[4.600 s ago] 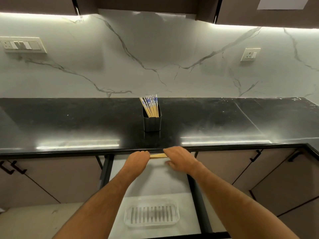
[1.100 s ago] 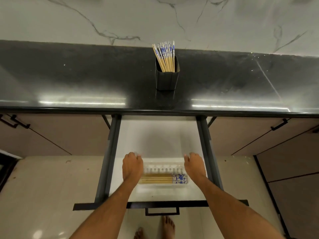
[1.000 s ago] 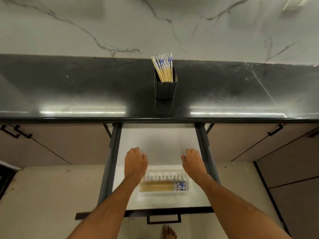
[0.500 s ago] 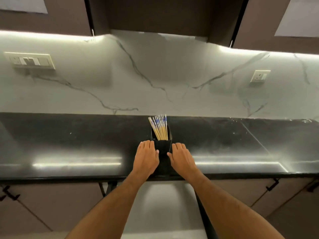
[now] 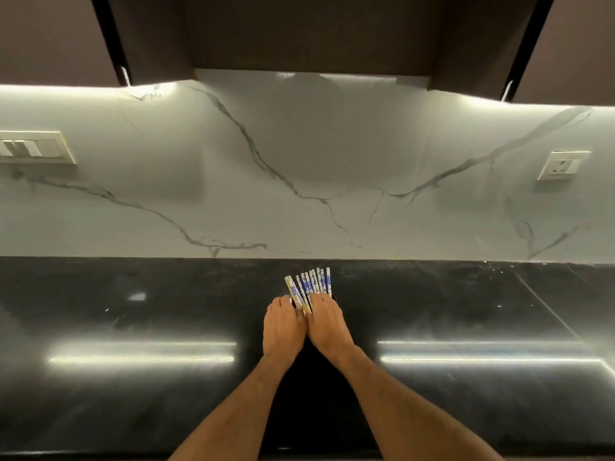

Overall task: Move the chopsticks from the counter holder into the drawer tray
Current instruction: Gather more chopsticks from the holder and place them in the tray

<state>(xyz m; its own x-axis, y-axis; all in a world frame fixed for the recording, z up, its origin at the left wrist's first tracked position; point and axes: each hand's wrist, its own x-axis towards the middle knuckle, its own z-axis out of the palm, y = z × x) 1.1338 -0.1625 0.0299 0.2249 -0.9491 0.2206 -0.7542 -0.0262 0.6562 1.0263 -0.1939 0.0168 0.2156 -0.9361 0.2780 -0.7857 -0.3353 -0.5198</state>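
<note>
- The single head-worn view looks forward and slightly down from in front of the counter (image 5: 133, 394), facing the marble backsplash (image 5: 299, 161) square on.
- The counter's front edge runs along the bottom of the frame; its back edge meets the backsplash just past mid-height.
- Upper cabinets (image 5: 299, 28) fill the top edge, so the view is wide.
- Both forearms enter from the bottom, and the left hand (image 5: 281, 327) and right hand (image 5: 327, 324) sit near the frame's centre, well within reach.
- No second view is given.
</note>
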